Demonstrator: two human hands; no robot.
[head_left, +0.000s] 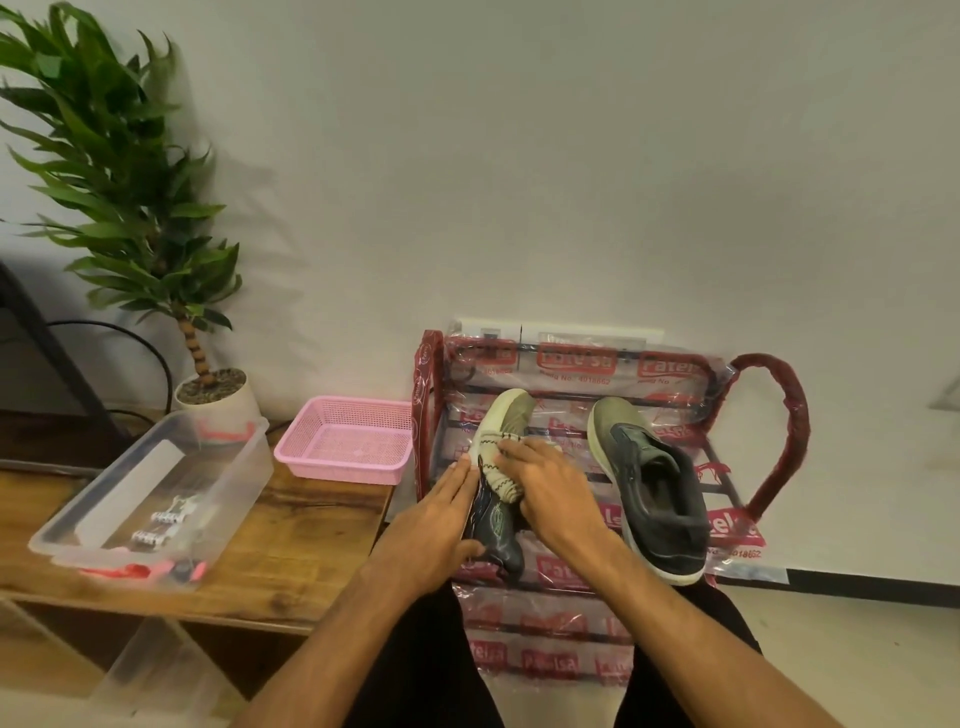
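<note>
Cream, dark-stitched cloth (497, 470) bunched over the middle of the nearer shoe (508, 415), directly under the curled fingers of the right hand (548, 491), gripped there and pressed down on the upper. Shoe itself tipped on its side on the top tier of the plastic-wrapped red rack (774, 415), pale green toe toward the wall, dark heel toward the body, wedged between both hands. Along the shoe's left flank, the left hand (441, 519) laid flat, fingers straight and together, tips just reaching the cloth's edge, thumb spread against the dark heel part; nothing clasped, only bracing. Right wrist above the rack's front edge. On the same tier, a second shoe (649, 488) upright with its opening upward, just right of the right hand and apart from it. Left of the rack, on the wooden table (322, 525): pink mesh basket (345, 441) closest, then a clear plastic box (156, 483) with small clips inside, well apart from both hands. Behind the box, a potted plant (130, 171) against the white wall.
</note>
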